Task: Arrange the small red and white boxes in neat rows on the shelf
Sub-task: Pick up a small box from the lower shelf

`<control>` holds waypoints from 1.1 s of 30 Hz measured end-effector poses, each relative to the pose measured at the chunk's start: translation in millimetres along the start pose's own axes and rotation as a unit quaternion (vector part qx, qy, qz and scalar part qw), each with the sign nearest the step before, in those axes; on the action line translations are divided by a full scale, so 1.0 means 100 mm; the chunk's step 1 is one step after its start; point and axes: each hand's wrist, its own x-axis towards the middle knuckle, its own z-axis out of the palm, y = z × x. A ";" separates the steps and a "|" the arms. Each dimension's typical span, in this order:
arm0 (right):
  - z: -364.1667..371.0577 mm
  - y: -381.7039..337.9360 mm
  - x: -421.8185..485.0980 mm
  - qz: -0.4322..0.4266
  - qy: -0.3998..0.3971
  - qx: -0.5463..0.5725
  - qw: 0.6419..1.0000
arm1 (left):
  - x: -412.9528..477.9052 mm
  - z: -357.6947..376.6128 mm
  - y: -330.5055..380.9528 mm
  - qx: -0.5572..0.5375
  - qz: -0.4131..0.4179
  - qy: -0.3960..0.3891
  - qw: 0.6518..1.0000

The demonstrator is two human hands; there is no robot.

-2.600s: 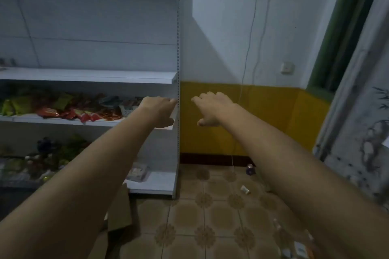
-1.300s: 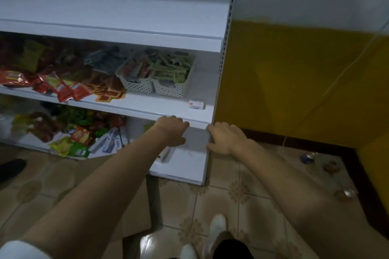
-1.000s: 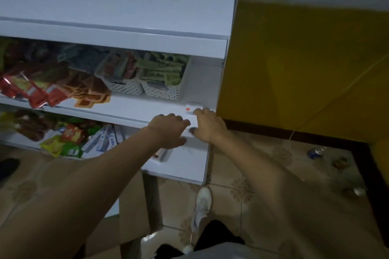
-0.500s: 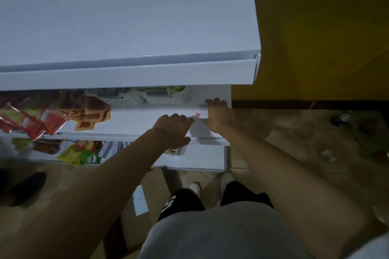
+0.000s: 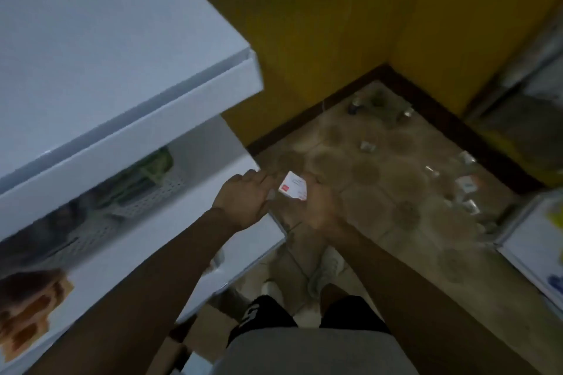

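The right hand is gripping the small red and white box, its fingers curling round the box's far side and holding it tilted just past the right end of the shelf, over the tiled floor. The left hand is hovering over the shelf's corner, fingers close together and only slightly bent, tips just beside the box; blur is hiding whether they are touching it. An upper shelf board is jutting out above and covering much of the shelf. Under it a white perforated basket is holding green packets. Orange-brown snack packets are lying further left. Small litter is lying scattered across the floor near the yellow wall.
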 end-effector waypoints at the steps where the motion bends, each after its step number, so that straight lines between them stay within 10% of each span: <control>1: -0.12 0.16 -0.11 0.019 0.013 0.014 1.000 | 0.13 -0.01 0.17 0.013 0.028 -0.013 0.999; 17: -2.02 2.98 -2.57 0.317 0.296 0.082 0.897 | 1.50 -0.25 4.31 0.147 0.403 0.001 0.903; 33: -3.66 4.75 -5.10 0.501 0.545 0.050 0.670 | 1.47 -0.66 8.53 0.039 0.730 0.084 0.677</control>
